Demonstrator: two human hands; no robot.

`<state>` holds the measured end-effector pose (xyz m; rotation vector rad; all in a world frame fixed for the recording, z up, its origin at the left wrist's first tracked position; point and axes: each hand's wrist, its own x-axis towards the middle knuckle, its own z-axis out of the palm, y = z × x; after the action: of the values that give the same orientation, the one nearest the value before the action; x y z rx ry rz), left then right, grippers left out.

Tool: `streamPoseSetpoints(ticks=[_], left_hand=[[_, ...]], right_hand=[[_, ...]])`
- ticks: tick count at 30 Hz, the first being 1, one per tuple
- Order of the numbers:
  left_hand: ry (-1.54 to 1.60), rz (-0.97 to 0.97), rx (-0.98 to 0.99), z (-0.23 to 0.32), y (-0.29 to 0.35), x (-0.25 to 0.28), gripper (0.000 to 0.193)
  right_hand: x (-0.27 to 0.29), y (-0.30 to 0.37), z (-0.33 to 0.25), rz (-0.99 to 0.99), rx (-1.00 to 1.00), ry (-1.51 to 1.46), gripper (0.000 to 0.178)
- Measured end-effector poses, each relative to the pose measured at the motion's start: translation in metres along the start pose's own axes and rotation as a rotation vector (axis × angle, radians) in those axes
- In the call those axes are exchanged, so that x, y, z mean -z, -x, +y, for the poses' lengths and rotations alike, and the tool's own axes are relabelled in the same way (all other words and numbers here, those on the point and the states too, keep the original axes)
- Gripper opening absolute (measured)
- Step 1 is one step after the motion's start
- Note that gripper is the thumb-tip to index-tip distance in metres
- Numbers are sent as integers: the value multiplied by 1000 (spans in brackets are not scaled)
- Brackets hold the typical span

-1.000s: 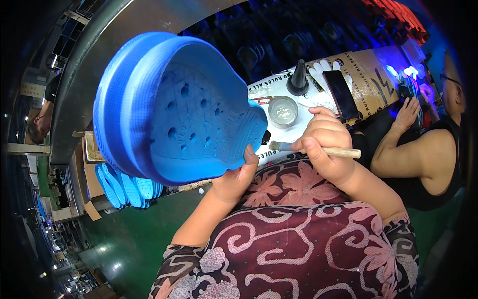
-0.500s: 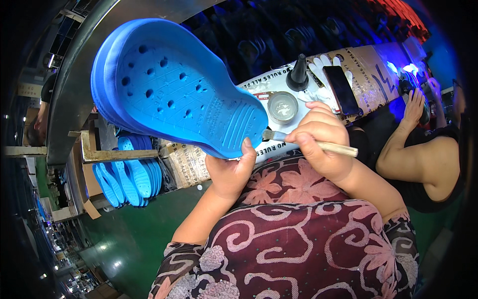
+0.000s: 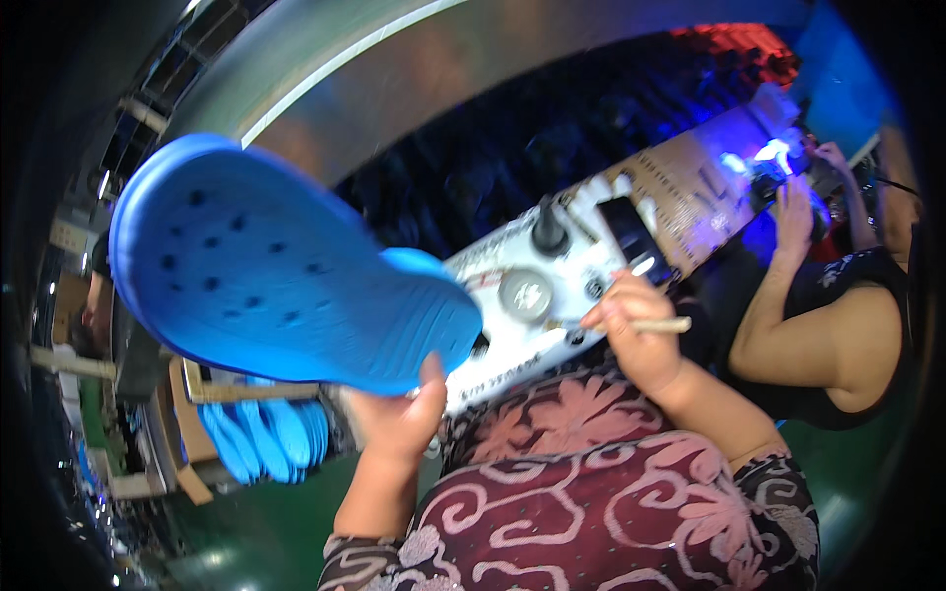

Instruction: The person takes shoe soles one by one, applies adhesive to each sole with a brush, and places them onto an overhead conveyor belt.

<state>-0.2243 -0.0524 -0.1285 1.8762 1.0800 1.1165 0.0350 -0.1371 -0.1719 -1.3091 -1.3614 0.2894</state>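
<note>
My left hand [image 3: 399, 414] is closed on the heel end of blue shoe soles [image 3: 325, 305], its thumb over the top face. The upper sole has holes in its toe half and ridges at the heel; a second blue edge shows behind it. Between the fingers of my right hand [image 3: 636, 330] is a brush [image 3: 662, 325] with a pale wooden handle, its tip blurred near a round tin [image 3: 526, 295] of greyish content. That tin stands on a white board, beside a black cone-shaped nozzle [image 3: 550, 231].
A phone [image 3: 631, 234] lies on white gloves behind the tin. More blue soles [image 3: 271, 438] are stacked in a carton at the lower left. To the right, a co-worker's arm [image 3: 788, 315] reaches toward a bright light. A metal conveyor edge [image 3: 394, 108] curves across the back.
My left hand has carried the soles left and lower in view, away from the brush. The brush has come away from the heel and sits near the tin. The whole view has shifted.
</note>
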Motion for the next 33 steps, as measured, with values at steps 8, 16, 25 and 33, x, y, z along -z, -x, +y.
streamPoseSetpoints(ticks=[8,16,25,33], left_hand=[[726,-748,364,108,-55,-17,68],[1328,-727,353,224,-252,-244,51],[963,-954,156,101,-131,-154,71],[-117,290,444,-105,77,147,50]], right_hand=[[46,21,19,40,-34,11,20],[77,27,23,136,-198,60,25],[62,31,49,11,-283,2,34],[-36,-31,-1,-355,-54,-91,45]])
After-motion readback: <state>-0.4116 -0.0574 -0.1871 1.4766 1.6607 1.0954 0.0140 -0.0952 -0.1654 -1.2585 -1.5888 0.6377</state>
